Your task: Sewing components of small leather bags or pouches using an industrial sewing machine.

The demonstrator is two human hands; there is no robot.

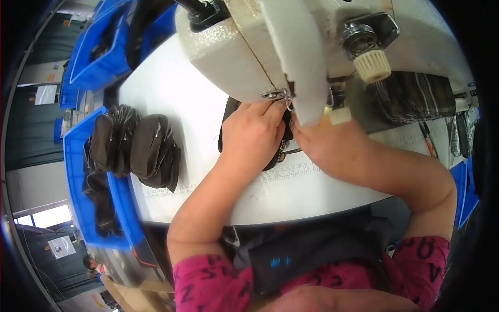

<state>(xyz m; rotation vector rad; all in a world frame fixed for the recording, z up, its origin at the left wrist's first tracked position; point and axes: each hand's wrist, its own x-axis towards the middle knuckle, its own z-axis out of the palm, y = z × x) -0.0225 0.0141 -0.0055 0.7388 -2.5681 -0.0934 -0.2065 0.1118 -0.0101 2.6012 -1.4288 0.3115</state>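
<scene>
At the white sewing machine (218,47), my left hand (252,132) lies with bent fingers pressed on a black zippered fabric piece (227,112), just below the metal needle-area fittings (273,95). My right hand (332,148) is right of it, fingers curled down beside the piece and partly hidden behind the pale machine guard (299,52); what they grip is hidden. The zipper shows between my hands.
Piles of dark pouches (153,151) sit on the white table (197,203) at left. Blue bins (73,145) line the left. Dark fabric (416,96) and scissors (430,140) are at right. A person (93,265) appears in the far lower-left background.
</scene>
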